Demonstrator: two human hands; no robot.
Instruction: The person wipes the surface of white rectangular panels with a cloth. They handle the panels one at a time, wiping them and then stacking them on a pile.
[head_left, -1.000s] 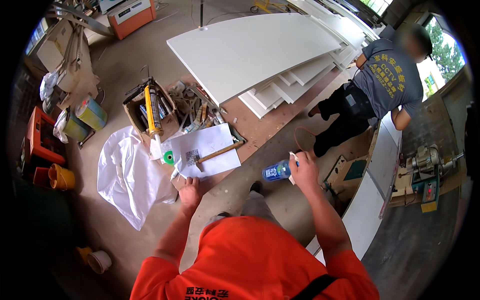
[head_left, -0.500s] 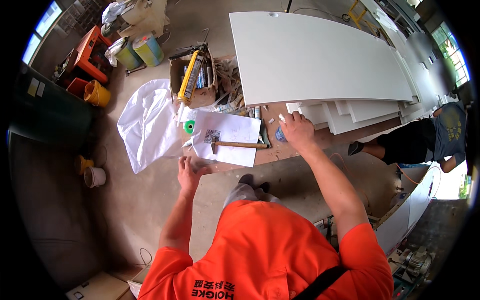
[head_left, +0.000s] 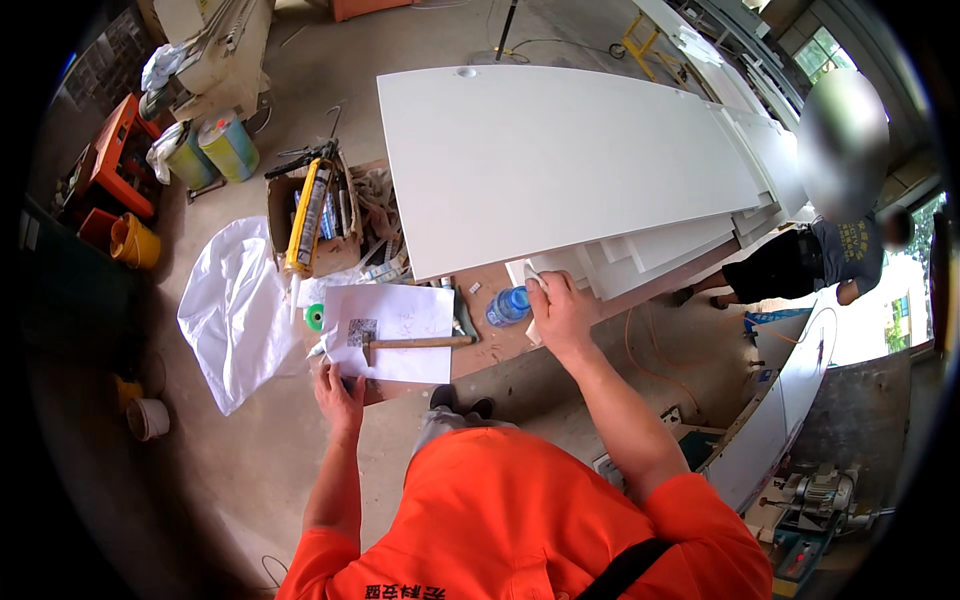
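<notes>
My right hand (head_left: 560, 318) pinches a small white piece (head_left: 535, 272) whose kind I cannot make out. Just left of it, a clear bottle with a blue tint (head_left: 507, 306) lies on the brown work table (head_left: 500, 345). My left hand (head_left: 340, 398) is at the table's front edge by the lower left corner of a white paper sheet (head_left: 415, 310). Its thumb and fingers are apart, and nothing shows in its grip. A hammer with a wooden handle (head_left: 425, 343) lies across the sheet. Beside the sheet sits a green roll (head_left: 315, 317).
A large white panel (head_left: 560, 160) covers the table's far right, over more stacked white boards (head_left: 650, 250). A yellow caulking gun (head_left: 308, 220) leans in a cardboard box (head_left: 285, 200). White plastic sheeting (head_left: 230, 310) hangs at left. Another person (head_left: 800, 262) stands at right.
My view has swung right, so the table sits lower and further left. The right hand keeps its white piece, and more of the bottle now shows beside it. The left hand has come closer to the sheet.
</notes>
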